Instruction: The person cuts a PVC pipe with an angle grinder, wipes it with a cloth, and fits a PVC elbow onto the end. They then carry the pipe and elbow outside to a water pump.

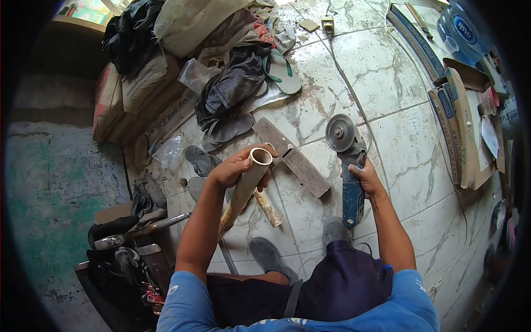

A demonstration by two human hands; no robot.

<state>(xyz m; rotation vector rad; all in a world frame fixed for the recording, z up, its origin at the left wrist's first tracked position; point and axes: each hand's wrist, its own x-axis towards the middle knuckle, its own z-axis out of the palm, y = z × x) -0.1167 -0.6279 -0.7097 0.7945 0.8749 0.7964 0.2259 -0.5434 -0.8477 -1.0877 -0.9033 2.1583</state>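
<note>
My left hand [235, 166] is closed around the upper end of a dirty white plastic pipe [241, 192]. The pipe's open end faces up toward me, and its lower part slants down to the left, stained yellow-brown. In my right hand [366, 178] is a blue angle grinder [352, 197], gripped by its body with the cutting disc [341, 133] pointing away from me. Whether the disc turns cannot be told. A shorter stained pipe piece [267, 208] lies on the floor beyond the held pipe. Worn wooden blocks [298, 166] rest on the tiles between my hands.
Sandals [228, 131], dark cloth [235, 83] and stacked sacks [146, 83] crowd the upper left. A power cord with a socket [328, 25] runs across the tiled floor [409, 138]. Cardboard boxes [462, 130] and a blue water jug [463, 30] stand right. A tool bag [119, 265] sits lower left.
</note>
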